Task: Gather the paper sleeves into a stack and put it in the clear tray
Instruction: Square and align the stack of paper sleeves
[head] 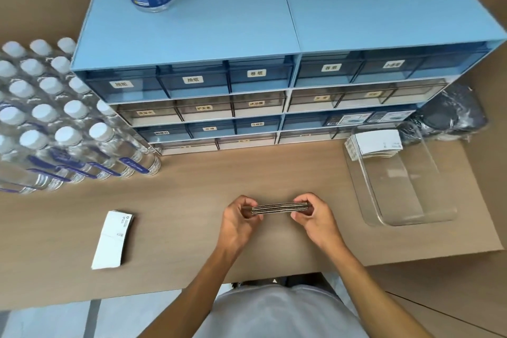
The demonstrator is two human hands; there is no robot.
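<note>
On the brown desk (192,186), the left hand (237,221) and right hand (315,217) pinch opposite ends of a sleeve stack (279,208) held edge-on between them, left of the clear tray (411,217).

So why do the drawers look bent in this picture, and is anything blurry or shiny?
Head view: the wide-angle lens bows the blue drawer cabinet and the table edge. Lighting is soft and even, with faint shadows under both hands. The clear tray shows pale reflections, and the water bottles glint. The drawer labels look soft, the lower ones unreadable.
</note>
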